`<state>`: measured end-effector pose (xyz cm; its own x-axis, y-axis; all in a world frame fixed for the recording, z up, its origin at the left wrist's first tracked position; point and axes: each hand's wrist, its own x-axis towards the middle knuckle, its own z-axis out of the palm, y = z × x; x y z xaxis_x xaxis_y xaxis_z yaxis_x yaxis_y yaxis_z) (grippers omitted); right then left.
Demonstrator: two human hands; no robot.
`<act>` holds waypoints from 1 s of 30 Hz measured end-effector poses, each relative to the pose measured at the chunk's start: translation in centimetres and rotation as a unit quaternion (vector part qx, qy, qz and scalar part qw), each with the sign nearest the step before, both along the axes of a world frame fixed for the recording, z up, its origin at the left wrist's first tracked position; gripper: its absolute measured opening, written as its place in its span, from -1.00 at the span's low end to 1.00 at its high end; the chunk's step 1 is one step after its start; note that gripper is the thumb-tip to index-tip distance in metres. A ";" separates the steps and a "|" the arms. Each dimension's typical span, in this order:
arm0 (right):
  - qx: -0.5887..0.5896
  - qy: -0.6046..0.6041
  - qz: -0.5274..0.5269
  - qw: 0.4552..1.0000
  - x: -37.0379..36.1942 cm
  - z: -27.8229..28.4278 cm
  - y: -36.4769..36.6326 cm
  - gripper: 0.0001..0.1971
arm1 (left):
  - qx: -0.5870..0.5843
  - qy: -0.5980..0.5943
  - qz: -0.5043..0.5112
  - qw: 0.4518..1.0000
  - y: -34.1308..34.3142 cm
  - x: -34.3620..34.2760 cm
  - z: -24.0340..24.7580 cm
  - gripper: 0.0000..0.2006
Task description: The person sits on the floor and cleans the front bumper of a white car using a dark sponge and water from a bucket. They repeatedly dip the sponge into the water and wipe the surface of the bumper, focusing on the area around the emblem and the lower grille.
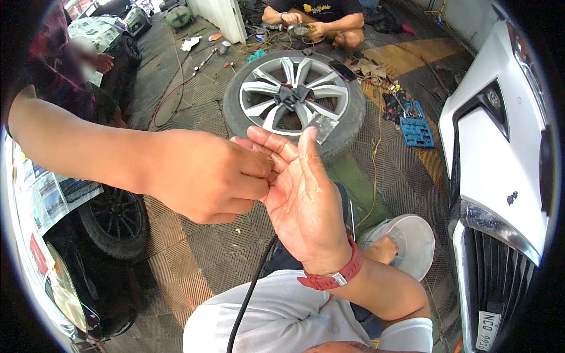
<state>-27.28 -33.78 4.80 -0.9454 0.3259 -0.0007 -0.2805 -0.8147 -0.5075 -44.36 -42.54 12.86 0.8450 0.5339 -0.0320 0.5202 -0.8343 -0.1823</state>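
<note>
My left hand [215, 179] reaches in from the left, its back toward me and fingers curled shut against the fingers of my right hand. Whatever lies between those fingertips, if anything, is hidden. Palm up, my right hand [303, 206] is open, thumb raised, with a wet-looking shine and pale smears on its skin. A red watch [335, 276] circles that wrist. Just beyond both hands, a wheel with a black tyre [235, 115] and silver spokes lies flat on the floor. A clear plastic piece [323, 127] and a dark phone [342, 70] rest on it.
A bucket [421, 241] stands by my foot. White car bodywork [482, 153] borders the right; another car with newspaper [44, 194] on it is at left. A blue tool case [416, 130] lies beyond. One person sits ahead holding a tool [299, 29]; another is at left.
</note>
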 end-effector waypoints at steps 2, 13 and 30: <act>-0.013 0.002 -0.018 1.000 0.7 0.1 0.2 -0.16 | 0.024 0.052 -0.020 0.998 -0.1 0.5 0.8 -0.85; -0.091 0.079 -0.163 0.979 6.2 -3.1 7.8 -0.13 | -0.169 -0.345 0.218 0.897 17.1 23.5 -30.9 -0.74; 0.262 -0.589 -0.578 0.500 45.1 -28.8 11.7 -0.85 | -0.377 -0.834 0.274 0.296 32.7 38.4 -31.3 -0.51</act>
